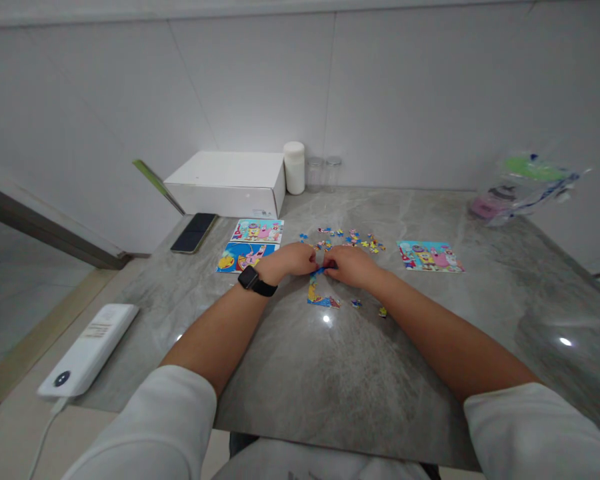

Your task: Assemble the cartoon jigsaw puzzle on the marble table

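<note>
My left hand (300, 259), with a dark watch on its wrist, is closed, its fingertips pinched at the upper corner of a partly joined jigsaw puzzle (313, 293). Close beside it, my right hand (353, 265) has its fingers curled on a blue puzzle piece (320, 271) at the puzzle's top edge. The fingers partly hide this piece. The joined part forms an L of yellow and blue along the left and bottom. Two loose pieces lie right of it, one bluish (357, 303) and one yellow-green (383, 311). Behind my hands several loose pieces (353, 237) are scattered.
Picture cards lie at left (247, 257) and right (430, 256). A phone (194, 233), white box (225, 183), white bottle (295, 168) and two clear glasses (324, 175) stand farther back. A plastic bag (523, 189) sits back right; a white power bank (90, 350) lies front left.
</note>
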Available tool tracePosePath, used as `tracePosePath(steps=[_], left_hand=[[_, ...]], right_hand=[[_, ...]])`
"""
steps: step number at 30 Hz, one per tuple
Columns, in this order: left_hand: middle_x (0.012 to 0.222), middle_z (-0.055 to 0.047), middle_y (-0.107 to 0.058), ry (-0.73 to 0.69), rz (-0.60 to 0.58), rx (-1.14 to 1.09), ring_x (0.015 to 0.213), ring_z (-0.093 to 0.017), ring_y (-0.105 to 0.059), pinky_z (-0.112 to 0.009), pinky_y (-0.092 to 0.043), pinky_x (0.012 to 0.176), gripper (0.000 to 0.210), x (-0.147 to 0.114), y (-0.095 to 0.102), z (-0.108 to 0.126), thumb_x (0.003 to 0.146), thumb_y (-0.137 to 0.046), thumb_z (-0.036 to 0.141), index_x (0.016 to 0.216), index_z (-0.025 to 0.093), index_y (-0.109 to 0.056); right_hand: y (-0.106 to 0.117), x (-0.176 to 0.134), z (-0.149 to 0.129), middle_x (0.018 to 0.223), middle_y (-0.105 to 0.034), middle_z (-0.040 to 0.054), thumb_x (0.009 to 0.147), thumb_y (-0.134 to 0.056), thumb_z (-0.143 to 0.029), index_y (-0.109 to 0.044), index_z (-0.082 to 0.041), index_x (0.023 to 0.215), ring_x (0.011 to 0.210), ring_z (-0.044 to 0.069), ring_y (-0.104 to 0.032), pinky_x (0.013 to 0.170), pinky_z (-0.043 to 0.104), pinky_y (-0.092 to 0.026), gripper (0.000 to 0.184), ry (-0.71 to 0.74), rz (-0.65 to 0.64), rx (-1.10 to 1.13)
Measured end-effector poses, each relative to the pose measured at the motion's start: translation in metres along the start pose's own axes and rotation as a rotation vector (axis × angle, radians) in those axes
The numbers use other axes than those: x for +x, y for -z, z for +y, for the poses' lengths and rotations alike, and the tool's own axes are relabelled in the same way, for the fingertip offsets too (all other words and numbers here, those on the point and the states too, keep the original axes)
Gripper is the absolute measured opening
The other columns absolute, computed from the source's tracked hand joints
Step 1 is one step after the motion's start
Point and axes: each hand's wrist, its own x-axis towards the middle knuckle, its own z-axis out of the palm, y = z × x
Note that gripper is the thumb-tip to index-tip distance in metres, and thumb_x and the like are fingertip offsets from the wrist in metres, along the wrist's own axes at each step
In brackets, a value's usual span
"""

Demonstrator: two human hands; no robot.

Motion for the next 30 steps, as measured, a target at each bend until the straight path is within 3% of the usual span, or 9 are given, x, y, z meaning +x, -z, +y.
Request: tracePosePath(steps=[9,13,16,22,30], left_hand=[[0.095,-0.008,-0.079,0.018,0.012,0.009,0.08,-0.02,-0.068,-0.029,-0.041,0.066,0.033,0.0,0.0,0.003,0.095,-0.064,0.046,0.101,0.019,-0.081],[0.095,-0.006,-0.079,-0.043,0.021,-0.042,0.079,-0.018,-0.066,-0.028,-0.042,0.067,0.027,-0.003,0.007,-0.001,0.096,-0.063,0.039,0.099,0.019,-0.08],[0.098,-0.004,-0.079,-0.108,0.012,-0.088,0.082,-0.017,-0.067,-0.026,-0.043,0.069,0.018,-0.011,0.016,-0.004,0.091,-0.068,0.03,0.101,0.019,-0.078],[0.113,-0.006,-0.077,-0.129,-0.026,-0.002,0.098,-0.022,-0.069,-0.028,-0.049,0.08,0.038,-0.023,0.017,0.002,0.076,-0.086,0.031,0.11,0.019,-0.074],[0.122,-0.011,-0.071,-0.112,-0.052,0.074,0.101,-0.027,-0.067,-0.032,-0.052,0.082,0.053,-0.021,0.001,0.011,0.069,-0.09,0.036,0.114,0.018,-0.07]], right_hand=[[0.013,0.001,0.009,0.111,-0.082,0.0043,0.095,-0.071,-0.025,-0.081,-0.026,0.112,0.103,0.023,-0.073,0.088,0.03,-0.049,0.02,-0.011,-0.006,0.073],[0.029,-0.003,0.025,0.111,-0.082,0.005,0.096,-0.068,-0.021,-0.08,-0.024,0.112,0.102,0.022,-0.073,0.088,0.03,-0.049,0.021,-0.072,0.048,0.065],[0.037,-0.006,0.034,0.106,-0.082,0.0051,0.094,-0.069,-0.021,-0.081,-0.024,0.107,0.095,0.022,-0.073,0.083,0.03,-0.048,0.018,-0.098,0.0,0.025],[0.027,-0.007,0.033,0.103,-0.081,0.0048,0.087,-0.079,-0.027,-0.079,-0.025,0.109,0.094,0.023,-0.074,0.074,0.029,-0.048,0.023,-0.111,-0.169,-0.001],[0.016,-0.006,0.028,0.102,-0.081,0.0058,0.082,-0.083,-0.026,-0.079,-0.026,0.104,0.093,0.024,-0.074,0.072,0.029,-0.049,0.022,-0.08,-0.166,-0.004]])
